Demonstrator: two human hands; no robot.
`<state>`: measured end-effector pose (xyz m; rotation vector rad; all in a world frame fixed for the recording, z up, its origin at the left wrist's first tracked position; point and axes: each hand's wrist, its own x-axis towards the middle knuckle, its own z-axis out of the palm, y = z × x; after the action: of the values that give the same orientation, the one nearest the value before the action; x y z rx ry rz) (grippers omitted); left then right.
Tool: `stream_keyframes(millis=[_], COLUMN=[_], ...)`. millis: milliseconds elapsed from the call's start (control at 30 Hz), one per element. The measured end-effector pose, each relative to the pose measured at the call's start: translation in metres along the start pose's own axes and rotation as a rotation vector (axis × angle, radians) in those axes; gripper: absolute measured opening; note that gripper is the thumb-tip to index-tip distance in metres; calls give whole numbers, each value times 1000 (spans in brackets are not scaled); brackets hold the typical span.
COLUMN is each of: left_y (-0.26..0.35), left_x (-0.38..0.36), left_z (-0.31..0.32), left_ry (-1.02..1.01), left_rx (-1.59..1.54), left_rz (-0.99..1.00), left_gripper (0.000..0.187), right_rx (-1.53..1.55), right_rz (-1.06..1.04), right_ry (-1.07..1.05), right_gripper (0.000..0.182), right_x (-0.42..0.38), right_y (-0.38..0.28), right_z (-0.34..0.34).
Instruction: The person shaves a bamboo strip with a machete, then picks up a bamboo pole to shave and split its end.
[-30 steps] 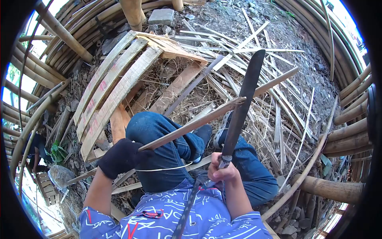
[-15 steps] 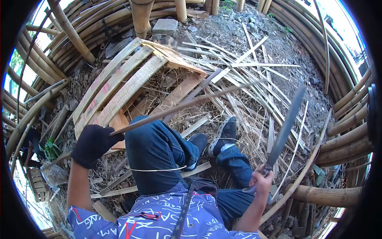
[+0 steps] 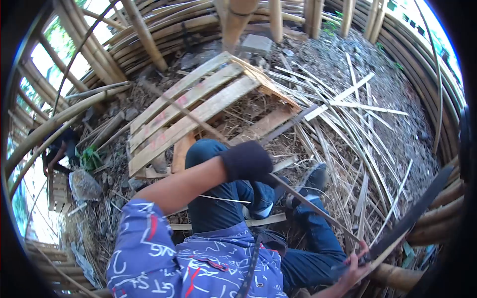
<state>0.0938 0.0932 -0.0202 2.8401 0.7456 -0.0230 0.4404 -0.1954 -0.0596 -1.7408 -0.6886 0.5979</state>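
My left hand (image 3: 247, 161), in a black glove, is closed around the middle of a long, thin bamboo strip (image 3: 318, 211). The strip slants across my knees, from over the slatted crate down to my right side. My right hand (image 3: 354, 265) grips a machete (image 3: 415, 213), its dark blade pointing up and to the right. The strip's lower end reaches the raised fingers of that hand, close to the base of the blade. Motion blurs the machete's handle.
A slatted wooden crate (image 3: 194, 107) lies tilted before my knees. Split strips (image 3: 348, 124) are strewn over the dirt to its right. Bamboo poles (image 3: 169, 37) curve around the space. At far left another person (image 3: 64, 149) is partly visible beside a rock (image 3: 85, 186).
My left hand has swung right across my knees with the strip, whose slant has reversed. My right hand has moved down and right with the machete. The view has shifted left.
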Motion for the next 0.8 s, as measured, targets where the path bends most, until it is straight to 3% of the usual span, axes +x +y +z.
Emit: stream_keyframes(millis=[100,200,233,333,367,467,567,800], left_y=[-2,9,13,27,37,45,53,95], left_x=[33,53,57,83,90,128,157,185], left_z=[22,33,37,34,21,26,6,-61], left_ry=[79,-25,93,134,88,222,267,246], left_rx=[-233,-181,-161,-113,-138,-41,-54,81], left_rz=[67,72,139,271,302,510,602,596], left_gripper=[54,52,52,51,51,50,50,55], right_rx=[0,-190,-269,-82,4,71,253,223], right_rz=[14,-50,-6,100,24,30,-168,-293], right_ry=[103,310,362,372,346,568,541,704], right_gripper=[43,85,30,30,21,14,16,20], right_x=[-14,-39,-41,-44,-52,-56,-68,-78], right_y=[19,16,31,57,11,41,-13,-18], right_z=[-16,-29,-43,-69,-38,-71,-35,-48])
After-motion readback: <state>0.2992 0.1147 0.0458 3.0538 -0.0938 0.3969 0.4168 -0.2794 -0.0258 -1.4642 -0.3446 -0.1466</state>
